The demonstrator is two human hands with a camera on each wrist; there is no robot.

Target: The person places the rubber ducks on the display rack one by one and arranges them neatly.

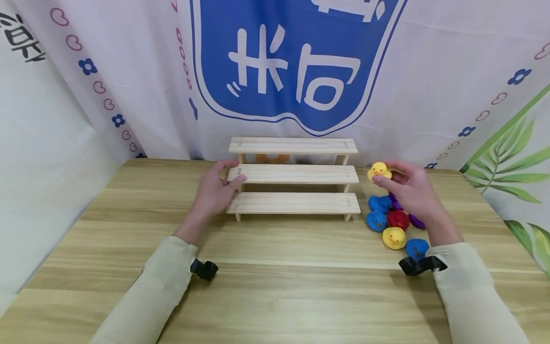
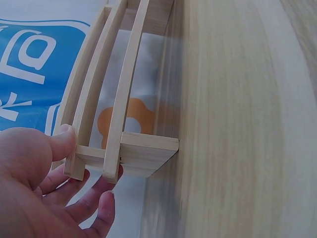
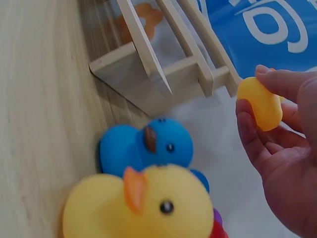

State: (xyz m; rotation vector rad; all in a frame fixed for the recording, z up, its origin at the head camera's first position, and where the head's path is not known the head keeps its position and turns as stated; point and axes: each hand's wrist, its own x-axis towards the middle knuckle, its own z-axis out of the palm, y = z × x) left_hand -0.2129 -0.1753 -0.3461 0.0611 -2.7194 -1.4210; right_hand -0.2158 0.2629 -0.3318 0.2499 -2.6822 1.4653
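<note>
A three-step wooden display shelf stands against the curtain at the back of the table. My left hand holds its left end at the middle step, thumb on top and fingers underneath, as the left wrist view shows. To the right of the shelf, my right hand pinches a small yellow rubber duck between thumb and fingers, raised above the other ducks. In the right wrist view this held duck is partly covered by the fingers.
Below the right hand, several rubber ducks cluster on the wooden table: blue, red, purple and yellow. Some are partly hidden by the right hand and wrist. A printed curtain hangs close behind the shelf.
</note>
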